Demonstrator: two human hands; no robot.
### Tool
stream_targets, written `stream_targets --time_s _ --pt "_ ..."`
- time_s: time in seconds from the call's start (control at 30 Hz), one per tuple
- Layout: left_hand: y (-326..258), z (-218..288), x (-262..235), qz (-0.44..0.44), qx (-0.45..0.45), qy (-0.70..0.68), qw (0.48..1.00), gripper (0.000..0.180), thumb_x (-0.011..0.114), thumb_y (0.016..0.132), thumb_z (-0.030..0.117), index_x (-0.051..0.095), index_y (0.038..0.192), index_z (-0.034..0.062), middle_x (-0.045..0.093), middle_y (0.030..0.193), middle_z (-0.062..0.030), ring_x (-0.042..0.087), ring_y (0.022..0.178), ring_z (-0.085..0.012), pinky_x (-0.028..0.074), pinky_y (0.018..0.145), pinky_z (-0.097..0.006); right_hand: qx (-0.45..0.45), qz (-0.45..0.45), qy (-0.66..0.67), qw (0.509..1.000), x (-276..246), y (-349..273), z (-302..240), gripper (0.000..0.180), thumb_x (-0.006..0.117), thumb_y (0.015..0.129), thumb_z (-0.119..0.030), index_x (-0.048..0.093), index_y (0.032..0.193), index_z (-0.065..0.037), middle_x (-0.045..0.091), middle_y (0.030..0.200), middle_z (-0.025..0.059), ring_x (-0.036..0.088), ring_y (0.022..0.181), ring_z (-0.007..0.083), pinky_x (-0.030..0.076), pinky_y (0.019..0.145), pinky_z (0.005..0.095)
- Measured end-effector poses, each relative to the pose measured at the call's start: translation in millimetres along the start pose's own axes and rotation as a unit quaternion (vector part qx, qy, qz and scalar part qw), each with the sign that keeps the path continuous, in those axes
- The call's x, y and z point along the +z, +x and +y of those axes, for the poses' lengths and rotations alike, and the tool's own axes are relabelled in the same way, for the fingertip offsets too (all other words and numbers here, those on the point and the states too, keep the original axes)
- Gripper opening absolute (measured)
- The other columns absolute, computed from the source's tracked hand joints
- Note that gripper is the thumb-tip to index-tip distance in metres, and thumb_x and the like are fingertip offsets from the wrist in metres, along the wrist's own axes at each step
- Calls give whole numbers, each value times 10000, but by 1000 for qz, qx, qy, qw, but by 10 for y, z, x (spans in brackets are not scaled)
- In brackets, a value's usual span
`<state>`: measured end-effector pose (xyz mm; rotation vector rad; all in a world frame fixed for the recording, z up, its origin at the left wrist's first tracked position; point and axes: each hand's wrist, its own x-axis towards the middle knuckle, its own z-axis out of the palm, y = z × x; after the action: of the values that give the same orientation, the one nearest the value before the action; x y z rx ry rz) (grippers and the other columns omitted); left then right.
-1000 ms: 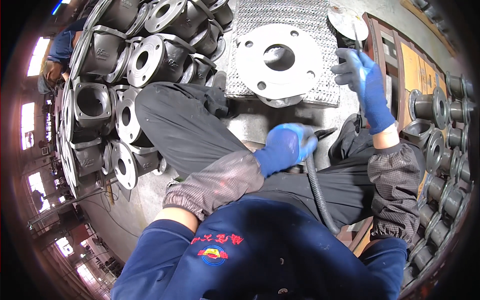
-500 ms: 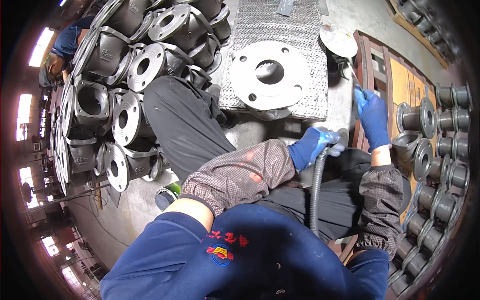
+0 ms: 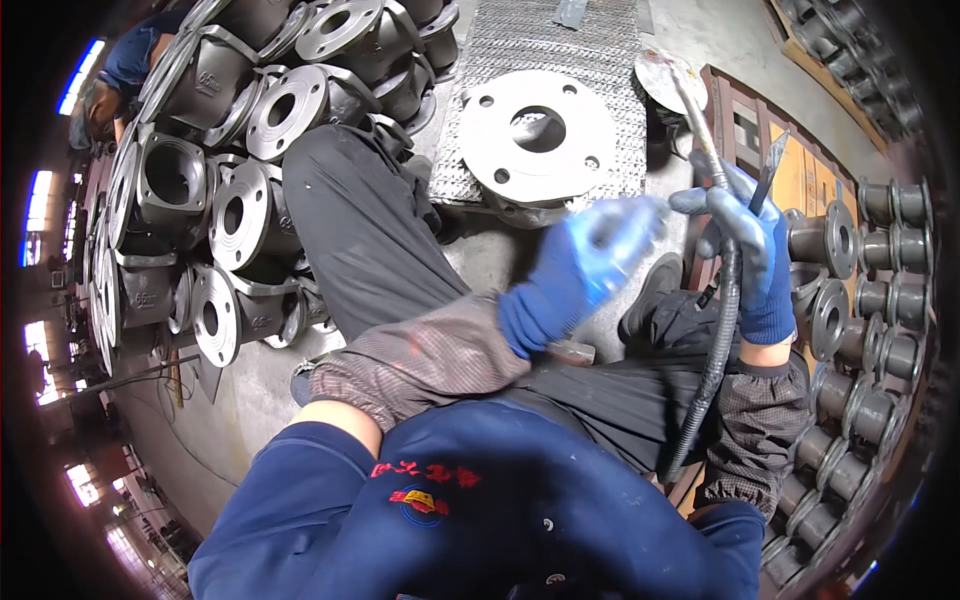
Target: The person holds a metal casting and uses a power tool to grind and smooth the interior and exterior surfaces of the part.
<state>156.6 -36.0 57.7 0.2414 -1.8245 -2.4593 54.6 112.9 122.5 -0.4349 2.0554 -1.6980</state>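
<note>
My right hand point(image 3: 755, 235), in a blue glove, holds a long ribbed flexible shaft point(image 3: 712, 370) whose slim metal rod point(image 3: 697, 115) points up and away. A dark pointed blade point(image 3: 770, 170) also sticks up from this hand. Some of its fingers are stretched past the rod on the left. My left hand point(image 3: 595, 265), gloved too and blurred by motion, hovers in front of the workpiece with fingers extended and nothing visible in them. That workpiece is a grey metal casting with a round bolt-hole flange point(image 3: 485, 140) facing up, lying on a textured metal bench point(image 3: 610, 60).
Flanged castings point(image 3: 235, 215) are piled high on the left. A round plate point(image 3: 660, 82) stands beside the bench. On the right are a reddish frame point(image 3: 722, 90) and rows of dark castings point(image 3: 880, 300). A person point(image 3: 135, 70) bends at the far left.
My left hand has let go of the ribbed shaft and moved left. The shaft now rests in my right hand, together with the blade, its rod swung up.
</note>
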Motion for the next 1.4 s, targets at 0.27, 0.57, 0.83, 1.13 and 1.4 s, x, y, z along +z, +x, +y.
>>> stream_targets --time_s 0.27,0.57,0.83,1.13,1.4 --pt "289 205 -516 -14 123 -23 992 380 550 895 278 577 1107 -36 616 980 -125 625 908 -228 507 811 -309 101 -191 61 975 469 -80 -93 439 696 794 -135 560 1184 12 628 797 33 542 541 63 442 493 193" --pt "273 80 -499 -35 147 134 979 356 396 959 196 541 1159 -61 605 1092 -167 603 1026 -239 473 917 -335 29 -124 -162 979 570 29 265 261 674 817 -185 641 985 12 615 698 37 542 555 68 445 509 236" --pt "144 47 -444 -116 306 75 942 346 481 883 12 472 1227 -20 593 1083 -130 582 1022 -225 451 914 -329 192 -294 179 919 485 -73 238 375 526 916 -318 649 838 28 658 685 132 565 460 139 459 426 226" --pt "-112 -356 -395 -85 -81 -432 894 382 348 1005 325 464 1179 5 540 1105 -150 543 970 -199 451 907 -335 270 -264 40 925 475 -36 72 282 566 874 -243 664 961 7 644 649 107 530 406 84 400 375 183" --pt "-49 -382 -449 -8 -91 -444 891 427 360 1000 290 409 1263 -43 523 1178 -170 551 1025 -221 462 918 -358 267 -280 56 921 550 112 168 321 543 886 -251 652 987 34 624 611 98 525 404 84 387 367 178"
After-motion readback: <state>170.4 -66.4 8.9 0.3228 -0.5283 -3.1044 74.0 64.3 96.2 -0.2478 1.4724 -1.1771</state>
